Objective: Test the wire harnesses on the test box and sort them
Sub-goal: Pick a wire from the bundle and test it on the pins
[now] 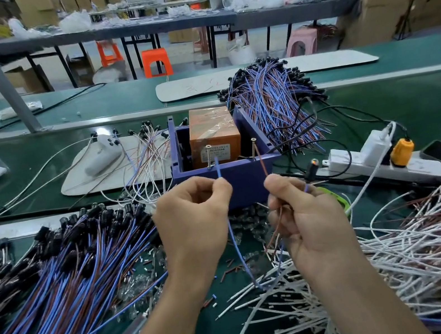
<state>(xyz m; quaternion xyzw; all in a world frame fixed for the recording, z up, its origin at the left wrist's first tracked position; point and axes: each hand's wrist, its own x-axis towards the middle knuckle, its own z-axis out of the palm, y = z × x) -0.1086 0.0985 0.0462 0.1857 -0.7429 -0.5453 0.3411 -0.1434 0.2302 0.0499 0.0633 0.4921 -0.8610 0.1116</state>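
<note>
In the head view, a person is working at a green worktop (380, 109) with both hands raised in front of a purple test box (241, 182). The left hand (194, 224) is pinching a blue wire (240, 254) between thumb and forefinger, with the other fingers curled in. The wire's tip is sticking up just beside the left screw (208, 157) standing on the box's front wall; whether they are touching cannot be told. The right hand (312, 227) is gripping a brown wire (263, 165) with its fingers curled round it, and that tip is rising just below the right screw (253, 147). A loop of blue wire is showing over one right finger. A small black lamp (314, 163) is glowing orange just beside the right hand. An orange block (213, 134) wrapped in clear film is sitting inside the box.

A pile of blue-and-brown harnesses (55, 272) is lying at the left, near the left forearm. A second such pile (276, 104) is lying behind the box to the right. A heap of white wires (431, 232) is spreading at the right. A white power strip (360, 164) carrying a yellow plug (401, 152) is lying right of the box.
</note>
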